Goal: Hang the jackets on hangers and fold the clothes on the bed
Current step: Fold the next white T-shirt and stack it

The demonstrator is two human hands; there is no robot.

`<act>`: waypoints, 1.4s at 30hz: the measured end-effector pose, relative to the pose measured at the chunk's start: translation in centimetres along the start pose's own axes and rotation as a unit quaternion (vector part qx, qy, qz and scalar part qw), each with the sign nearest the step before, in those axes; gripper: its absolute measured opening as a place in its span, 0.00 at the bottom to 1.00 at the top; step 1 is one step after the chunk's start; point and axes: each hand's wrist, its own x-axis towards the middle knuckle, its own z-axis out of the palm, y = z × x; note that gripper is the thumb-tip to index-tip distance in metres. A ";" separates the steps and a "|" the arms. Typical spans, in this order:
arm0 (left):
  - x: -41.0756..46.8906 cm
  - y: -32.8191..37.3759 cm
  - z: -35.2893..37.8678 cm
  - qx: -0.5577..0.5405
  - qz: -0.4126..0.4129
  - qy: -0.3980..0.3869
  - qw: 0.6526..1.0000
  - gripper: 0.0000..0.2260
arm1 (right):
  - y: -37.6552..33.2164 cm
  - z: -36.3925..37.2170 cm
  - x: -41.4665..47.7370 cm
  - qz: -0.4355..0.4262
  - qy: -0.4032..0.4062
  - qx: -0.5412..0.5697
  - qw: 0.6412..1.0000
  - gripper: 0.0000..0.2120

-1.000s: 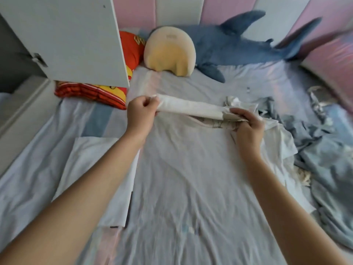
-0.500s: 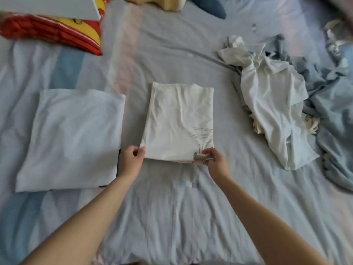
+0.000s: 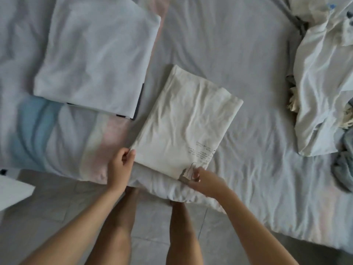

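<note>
A cream folded shirt (image 3: 188, 121) with small printed text lies flat near the bed's front edge, turned at a slant. My left hand (image 3: 120, 165) pinches its near left corner. My right hand (image 3: 202, 178) pinches its near right corner, by the print. A larger white folded garment (image 3: 97, 58) lies to the upper left, with a dark edge showing under it. A heap of unfolded white and blue-grey clothes (image 3: 322, 54) is piled at the right.
The bed sheet (image 3: 238, 44) is pale grey with blue and pink patches at the left. The tiled floor (image 3: 47, 207) and my bare legs show below the bed's edge. A white panel corner (image 3: 13, 190) juts in at the lower left.
I folded the cream shirt toward me from a held-up roll into a flat rectangle. My view has dropped steeply and the shirt now lies slanted at the bed's edge.
</note>
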 end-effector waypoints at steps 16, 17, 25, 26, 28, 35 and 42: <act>0.6 -0.1 2.9 0.042 -0.067 0.152 0.985 0.09 | -15.5 -18.8 15.2 -0.108 0.336 0.179 0.918 0.13; 0.8 0.4 3.2 0.056 -0.092 0.165 0.980 0.09 | -15.6 -18.8 15.1 -0.103 0.345 0.186 0.914 0.12; 1.5 4.5 6.6 0.281 0.134 0.076 0.947 0.22 | -12.2 -11.5 13.0 -0.487 0.432 -0.180 0.737 0.23; 2.0 3.9 7.0 0.313 0.155 0.047 0.936 0.24 | -10.9 -10.2 13.0 -0.542 0.376 -0.283 0.697 0.24; 2.5 1.8 7.6 0.375 0.153 0.020 0.914 0.27 | -8.7 -11.1 14.3 -0.551 0.304 -0.415 0.657 0.26; 2.6 1.7 7.9 0.402 0.157 0.003 0.902 0.30 | -5.2 -23.4 18.1 -0.205 0.464 -0.189 0.841 0.29; 11.5 9.8 11.3 0.418 0.347 -0.055 0.838 0.27 | -0.3 -12.4 12.6 -0.431 0.382 -0.344 0.741 0.26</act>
